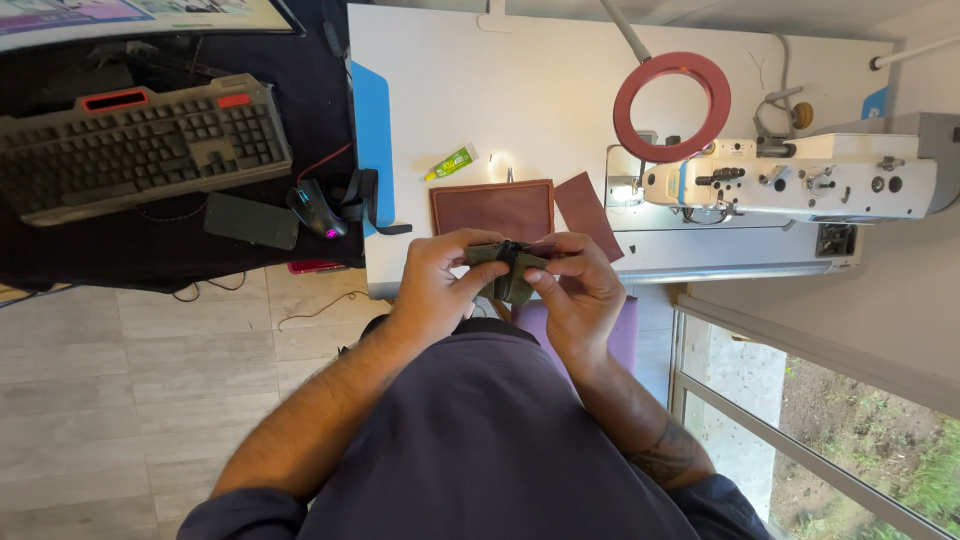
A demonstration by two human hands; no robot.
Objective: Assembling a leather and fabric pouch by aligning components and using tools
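A small olive-green folded leather piece (508, 268) is held up in front of my body, near the table's front edge. My left hand (437, 285) pinches its left side with thumb and fingers. My right hand (578, 290) grips its right side, thumb pressing on the front. Just beyond my hands a brown leather rectangle (492, 208) lies flat on the white table (540, 100), with a darker brown leather scrap (587, 212) beside it on the right.
A white sewing machine (790, 180) stands at the right with a red ring (672, 106) above it. A small green glue tube (452, 162) lies near the leather. On the dark desk to the left are a keyboard (140, 145), a mouse (318, 208) and a phone (251, 220).
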